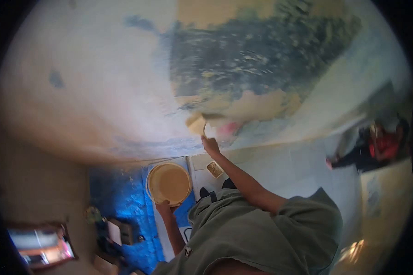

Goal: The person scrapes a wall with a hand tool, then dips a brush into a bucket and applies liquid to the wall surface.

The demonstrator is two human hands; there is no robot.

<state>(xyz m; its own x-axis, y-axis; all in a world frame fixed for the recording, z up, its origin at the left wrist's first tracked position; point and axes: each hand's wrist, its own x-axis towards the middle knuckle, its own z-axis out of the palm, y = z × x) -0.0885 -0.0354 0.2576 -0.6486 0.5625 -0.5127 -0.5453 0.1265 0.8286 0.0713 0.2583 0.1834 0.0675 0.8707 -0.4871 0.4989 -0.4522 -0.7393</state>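
Observation:
My right hand (210, 145) is closed round the handle of a wide brush (197, 124), whose head is against or very near the wall (124, 101). Dark, patchy areas and a tan band mark the wall above it. Down to the left, my left hand (164, 206) grips the near rim of a round bucket (169, 183) holding a tan substance. Its fingers are partly hidden at the rim. A small reddish patch (229, 128) shows on the wall right of the brush.
Below lies a blue sheet (124, 192) on the floor, with boxes (119, 231) at the lower left. A small rectangular tray (214, 169) is near my feet. At the right, a person in red (384, 145) sits. A window (41, 245) shows at lower left.

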